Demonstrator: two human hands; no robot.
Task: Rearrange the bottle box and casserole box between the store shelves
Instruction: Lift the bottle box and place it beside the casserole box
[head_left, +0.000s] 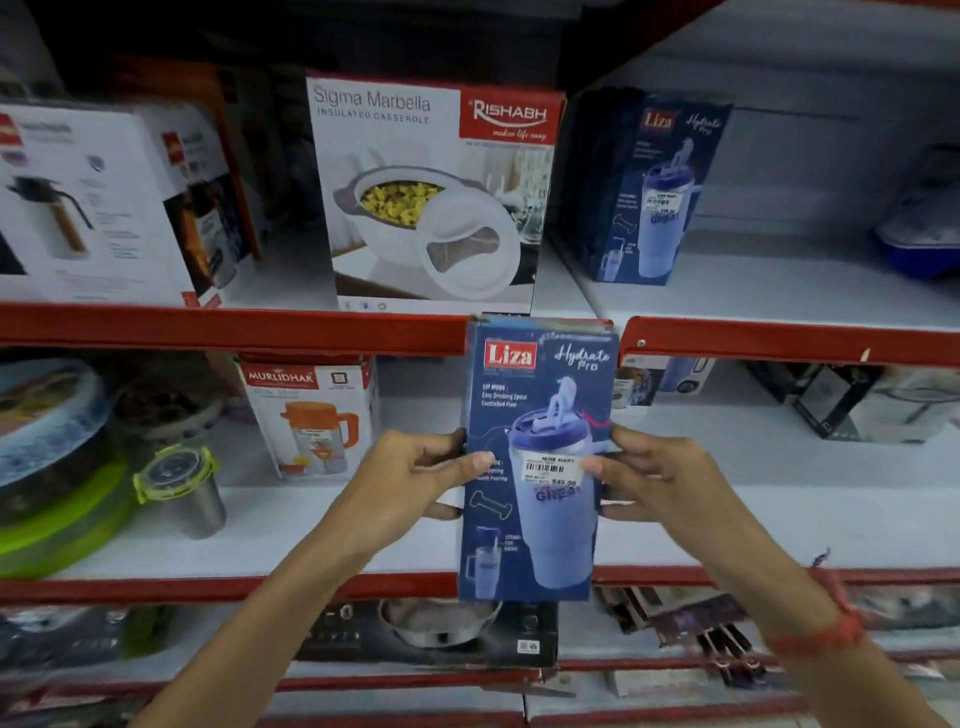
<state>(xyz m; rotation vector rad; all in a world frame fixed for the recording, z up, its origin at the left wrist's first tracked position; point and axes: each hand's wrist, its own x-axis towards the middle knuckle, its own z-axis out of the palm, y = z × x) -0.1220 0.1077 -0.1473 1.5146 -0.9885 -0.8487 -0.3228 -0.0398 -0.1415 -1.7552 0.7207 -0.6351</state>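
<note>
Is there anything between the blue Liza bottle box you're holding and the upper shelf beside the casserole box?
Partly. The blue Liza bottle box, held by the left hand and right hand, overlaps the red upper shelf edge. The white Sigma Marbella casserole box stands just above; a second blue Liza box stands on its right.
</note>
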